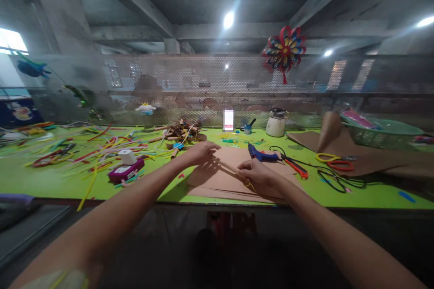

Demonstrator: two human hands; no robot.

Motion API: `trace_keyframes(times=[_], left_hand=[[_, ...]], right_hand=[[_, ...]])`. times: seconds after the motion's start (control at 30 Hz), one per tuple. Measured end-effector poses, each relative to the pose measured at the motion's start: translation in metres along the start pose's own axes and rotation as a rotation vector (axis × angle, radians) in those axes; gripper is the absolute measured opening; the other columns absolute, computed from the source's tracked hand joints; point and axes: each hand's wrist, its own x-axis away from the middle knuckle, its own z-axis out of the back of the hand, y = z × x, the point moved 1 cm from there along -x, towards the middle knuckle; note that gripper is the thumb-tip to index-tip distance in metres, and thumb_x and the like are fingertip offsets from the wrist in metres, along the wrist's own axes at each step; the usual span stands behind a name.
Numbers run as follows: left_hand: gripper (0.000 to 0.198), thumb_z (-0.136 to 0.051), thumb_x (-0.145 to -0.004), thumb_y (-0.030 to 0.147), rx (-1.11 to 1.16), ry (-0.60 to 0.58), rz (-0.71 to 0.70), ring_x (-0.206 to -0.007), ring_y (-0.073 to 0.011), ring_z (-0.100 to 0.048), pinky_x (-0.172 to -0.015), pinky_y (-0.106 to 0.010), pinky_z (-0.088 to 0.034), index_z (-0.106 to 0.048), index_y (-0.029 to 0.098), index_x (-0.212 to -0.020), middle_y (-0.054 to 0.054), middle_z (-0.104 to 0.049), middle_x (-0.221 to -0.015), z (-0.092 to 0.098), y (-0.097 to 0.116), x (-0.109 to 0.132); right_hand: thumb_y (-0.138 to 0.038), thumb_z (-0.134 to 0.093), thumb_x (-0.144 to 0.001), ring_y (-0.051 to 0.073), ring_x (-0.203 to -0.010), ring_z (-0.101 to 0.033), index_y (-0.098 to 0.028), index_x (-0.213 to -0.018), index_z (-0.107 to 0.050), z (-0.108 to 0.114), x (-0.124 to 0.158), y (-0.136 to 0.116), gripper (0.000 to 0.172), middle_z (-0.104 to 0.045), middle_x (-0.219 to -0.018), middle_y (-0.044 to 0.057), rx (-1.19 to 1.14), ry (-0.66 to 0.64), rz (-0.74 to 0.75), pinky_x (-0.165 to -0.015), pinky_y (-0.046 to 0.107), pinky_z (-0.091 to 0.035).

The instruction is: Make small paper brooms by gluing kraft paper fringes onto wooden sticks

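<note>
Right hand [252,170] pinching a thin stick [229,167] over brown paper [212,183]; left hand [202,152] near its other end, grip unclear. Risk: right knuckles bumping the glue gun [263,155] just beyond.

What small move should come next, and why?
Perhaps steady the thin tan stick-like piece with the left grip: the right grip pinches its near end above flat brown paper sheets, while the left grip's contact at the far end is unclear.
</note>
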Motion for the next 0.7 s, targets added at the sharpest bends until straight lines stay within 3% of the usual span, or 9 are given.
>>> trace_keyframes(times=[0.1,0.2,0.3,0.43,0.6,0.7], left_hand=[[0.03,-0.053,-0.078,0.03,0.198,0.229,0.149,-0.099,-0.0212,-0.056,-0.087,-0.032,-0.041,-0.065,0.015,-0.101,-0.011,-0.064,-0.107,0.012,0.005,0.001],[0.033,-0.047,-0.083,0.035,0.45,0.329,0.309,-0.087,-0.0196,-0.061,-0.078,-0.033,-0.047,-0.063,0.01,-0.099,-0.014,-0.065,-0.097,0.003,0.011,0.013],[0.025,-0.054,-0.079,0.03,0.718,0.256,0.427,-0.072,-0.017,-0.064,-0.071,-0.032,-0.051,-0.063,0.008,-0.087,-0.014,-0.067,-0.082,-0.021,0.02,0.023],[0.019,-0.057,-0.079,0.025,0.981,0.142,0.497,-0.071,-0.0177,-0.065,-0.072,-0.033,-0.052,-0.063,0.007,-0.082,-0.016,-0.067,-0.08,-0.045,0.039,0.016],[0.016,-0.055,-0.083,0.024,1.195,0.117,0.388,-0.082,-0.0162,-0.064,-0.08,-0.031,-0.049,-0.062,0.01,-0.087,-0.014,-0.067,-0.095,-0.057,0.066,-0.003],[0.013,-0.059,-0.081,0.023,1.296,0.164,0.312,-0.077,-0.0155,-0.064,-0.078,-0.032,-0.049,-0.058,0.011,-0.087,-0.012,-0.067,-0.089,-0.068,0.079,-0.006]], right_hand=[[-0.033,-0.058,-0.071,0.009,-0.051,-0.044,-0.017,-0.068,-0.056,0.001,0.005,0.008,0.017,-0.049,-0.058,-0.003,-0.228,0.052,-0.013,-0.048,0.022,-0.035],[-0.039,-0.065,-0.068,0.01,-0.053,-0.048,-0.017,-0.074,-0.059,0.007,0.006,0.015,0.024,-0.053,-0.063,0.0,-0.389,0.082,-0.032,-0.052,0.025,-0.04],[-0.04,-0.071,-0.065,0.012,-0.056,-0.051,-0.016,-0.071,-0.06,0.015,0.001,0.018,0.027,-0.056,-0.066,0.002,-0.487,0.098,-0.032,-0.057,0.027,-0.043],[-0.04,-0.075,-0.063,0.012,-0.061,-0.052,-0.014,-0.071,-0.063,0.023,-0.002,0.015,0.03,-0.059,-0.069,0.003,-0.55,0.125,-0.009,-0.059,0.025,-0.043],[-0.042,-0.075,-0.064,0.012,-0.06,-0.052,-0.014,-0.079,-0.067,0.019,0.005,0.005,0.033,-0.058,-0.069,0.003,-0.588,0.132,0.023,-0.06,0.026,-0.044],[-0.043,-0.074,-0.065,0.012,-0.062,-0.053,-0.015,-0.085,-0.069,0.01,0.008,0.002,0.035,-0.059,-0.071,0.003,-0.579,0.19,0.07,-0.063,0.028,-0.045]])
